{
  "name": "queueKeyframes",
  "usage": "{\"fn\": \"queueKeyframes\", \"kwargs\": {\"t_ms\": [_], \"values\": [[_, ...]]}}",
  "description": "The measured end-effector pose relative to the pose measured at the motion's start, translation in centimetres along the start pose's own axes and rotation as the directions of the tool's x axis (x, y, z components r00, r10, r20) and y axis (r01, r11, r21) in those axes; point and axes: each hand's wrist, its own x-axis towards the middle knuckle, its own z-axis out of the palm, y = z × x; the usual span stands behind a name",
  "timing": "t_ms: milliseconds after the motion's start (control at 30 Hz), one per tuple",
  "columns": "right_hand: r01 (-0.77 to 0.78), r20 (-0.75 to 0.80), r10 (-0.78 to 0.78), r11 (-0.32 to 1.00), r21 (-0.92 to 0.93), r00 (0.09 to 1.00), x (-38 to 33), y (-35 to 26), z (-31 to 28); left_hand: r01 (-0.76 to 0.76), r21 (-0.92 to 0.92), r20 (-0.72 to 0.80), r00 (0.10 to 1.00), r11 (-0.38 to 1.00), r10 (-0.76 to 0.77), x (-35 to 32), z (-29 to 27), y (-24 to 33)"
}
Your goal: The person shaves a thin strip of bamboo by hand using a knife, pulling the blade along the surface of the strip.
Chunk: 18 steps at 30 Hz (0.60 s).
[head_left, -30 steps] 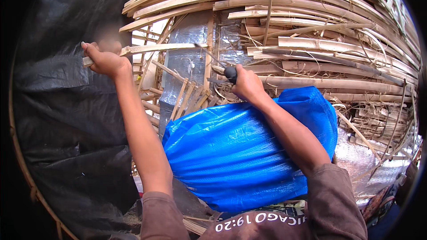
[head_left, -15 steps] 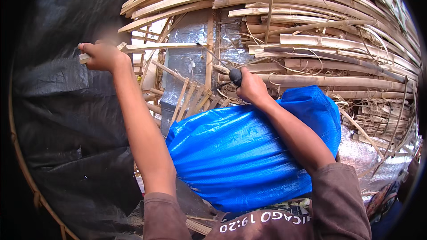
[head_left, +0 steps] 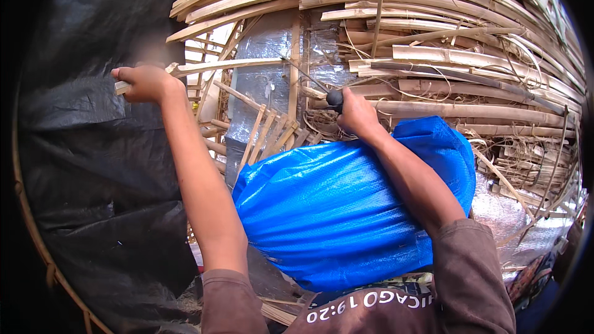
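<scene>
My left hand point(head_left: 145, 82) is closed around the near end of a long pale bamboo strip point(head_left: 235, 65) that runs to the right across the silver sheet. My right hand point(head_left: 354, 111) grips the dark handle of a knife point(head_left: 335, 97); its thin blade point(head_left: 306, 75) slants up and left to meet the strip. My right forearm lies across a bulging blue woven sack point(head_left: 346, 204) that rests in front of my chest.
A big heap of split bamboo slats point(head_left: 445, 37) fills the top and right. A silver foil sheet point(head_left: 266, 86) stands behind short leaning sticks point(head_left: 269, 133). Black plastic sheeting point(head_left: 80, 198) covers the left, edged by a curved bamboo hoop point(head_left: 37, 241).
My left hand has pulled the strip's end a little further left. My right hand with the knife has edged slightly right and down along the strip.
</scene>
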Motion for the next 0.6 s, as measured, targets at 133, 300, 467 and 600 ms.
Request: {"fn": "queueKeyframes", "kwargs": {"t_ms": [133, 300, 467, 600], "values": [[0.052, 0.051, -0.051, 0.999, -0.010, 0.997, 0.1, -1.9, -0.1, -0.006, 0.008, 0.007, 1.000, 1.000, 0.006, -0.4, 0.5, 0.1], [0.220, 0.028, -0.225, 0.968, 0.121, 0.974, -2.2, -5.3, -1.5, -0.041, -0.015, 0.031, 0.999, 0.999, 0.042, 0.4, -0.1, -0.1], [0.032, 0.019, -0.030, 0.993, -0.116, 0.999, 1.1, 1.3, 0.7, -0.014, -0.023, 0.036, 0.999, 1.000, 0.015, 0.2, -0.3, -0.2], [0.076, 0.034, -0.073, 0.993, -0.093, 0.997, 0.9, -0.7, 0.2, -0.052, -0.006, 0.059, 0.997, 0.999, 0.052, -1.1, 1.0, 0.1]]}}
